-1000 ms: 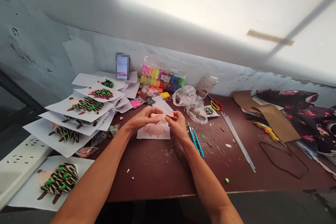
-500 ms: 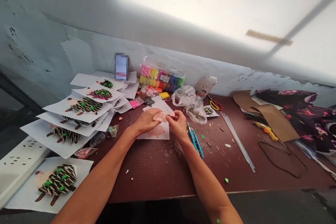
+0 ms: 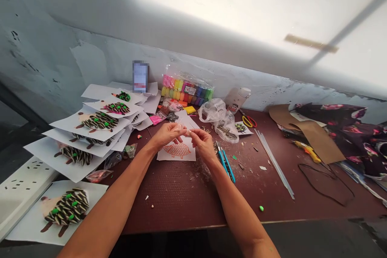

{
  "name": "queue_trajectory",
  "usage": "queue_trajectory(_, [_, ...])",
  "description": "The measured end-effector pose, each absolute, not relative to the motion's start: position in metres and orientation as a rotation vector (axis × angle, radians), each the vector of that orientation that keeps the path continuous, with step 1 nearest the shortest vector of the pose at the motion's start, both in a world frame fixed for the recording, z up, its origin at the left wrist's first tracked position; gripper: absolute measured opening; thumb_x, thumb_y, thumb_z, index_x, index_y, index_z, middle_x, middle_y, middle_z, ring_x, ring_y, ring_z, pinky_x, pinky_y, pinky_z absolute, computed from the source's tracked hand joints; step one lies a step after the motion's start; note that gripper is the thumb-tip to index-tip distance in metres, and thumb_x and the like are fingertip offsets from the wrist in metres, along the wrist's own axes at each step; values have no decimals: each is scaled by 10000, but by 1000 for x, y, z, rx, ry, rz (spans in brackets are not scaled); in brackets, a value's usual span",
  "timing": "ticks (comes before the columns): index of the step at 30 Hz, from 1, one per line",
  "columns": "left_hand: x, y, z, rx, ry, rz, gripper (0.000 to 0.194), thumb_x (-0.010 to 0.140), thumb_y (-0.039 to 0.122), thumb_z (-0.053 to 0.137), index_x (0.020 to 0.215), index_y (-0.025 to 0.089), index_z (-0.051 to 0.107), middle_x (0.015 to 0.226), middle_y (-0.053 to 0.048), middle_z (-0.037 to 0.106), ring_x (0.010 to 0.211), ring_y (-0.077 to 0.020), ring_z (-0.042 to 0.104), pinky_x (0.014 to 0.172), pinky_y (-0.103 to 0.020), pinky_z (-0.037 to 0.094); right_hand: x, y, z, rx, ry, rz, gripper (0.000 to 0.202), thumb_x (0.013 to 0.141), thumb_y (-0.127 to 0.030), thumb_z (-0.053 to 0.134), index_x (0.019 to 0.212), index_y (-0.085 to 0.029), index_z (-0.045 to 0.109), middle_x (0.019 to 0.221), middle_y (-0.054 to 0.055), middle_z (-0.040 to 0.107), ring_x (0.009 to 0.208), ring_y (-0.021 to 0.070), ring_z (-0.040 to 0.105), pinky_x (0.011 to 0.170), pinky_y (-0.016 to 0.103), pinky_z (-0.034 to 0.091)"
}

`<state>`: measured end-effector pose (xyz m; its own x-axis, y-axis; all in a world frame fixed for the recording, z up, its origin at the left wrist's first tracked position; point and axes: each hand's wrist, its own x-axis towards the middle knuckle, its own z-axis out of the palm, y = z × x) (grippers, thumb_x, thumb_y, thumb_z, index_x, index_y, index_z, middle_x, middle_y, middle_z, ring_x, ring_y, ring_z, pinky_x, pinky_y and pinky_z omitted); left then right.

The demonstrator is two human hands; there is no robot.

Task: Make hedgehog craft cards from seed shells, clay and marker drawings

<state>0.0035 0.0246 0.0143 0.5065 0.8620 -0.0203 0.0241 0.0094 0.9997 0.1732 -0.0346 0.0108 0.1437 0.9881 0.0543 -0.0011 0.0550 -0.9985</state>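
Above a sheet of paper with an orange hedgehog drawing, my two hands meet at their fingertips. My left hand is closed on a pale pink lump of modelling clay, which looks to be in a clear wrapper and is mostly covered by the fingers. Thumb and forefinger of my right hand pinch a small pale bit at the lump's right side. Blue-handled cutters or pliers lie just right of my right wrist. A clear plastic bag with striped seeds rests behind that hand.
Stacked sheets with seed-covered hedgehogs stand at the left, by a white power strip. Behind are a phone, a colourful clay pack and a bottle. Scissors, clear glue sticks and a yellow glue gun lie right.
My left hand has turned and drawn its fingertips together, so less of the pink clay shows. My right hand has shifted slightly, its fingers pointing left toward the left fingertips. More of the drawing shows.
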Motion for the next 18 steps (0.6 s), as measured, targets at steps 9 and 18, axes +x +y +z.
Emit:
queue_trajectory(9, [3, 25, 12, 1430, 802, 759, 393, 679, 530, 790, 730, 155, 688, 682, -35, 681, 585, -129, 590, 574, -250, 476, 170, -37, 2, -1277, -1325, 809, 260, 766, -471, 771, 802, -222, 704, 775, 2, 672, 620, 128, 510, 594, 256, 406])
queue_trajectory(18, [3, 24, 10, 1405, 797, 775, 420, 641, 531, 816, 676, 165, 614, 611, 8, 595, 562, -117, 538, 550, -238, 418, 169, -43, 6, -1336, -1544, 568, 173, 868, -387, 701, 780, -241, 727, 785, 15, 651, 594, 128, 474, 601, 273, 406])
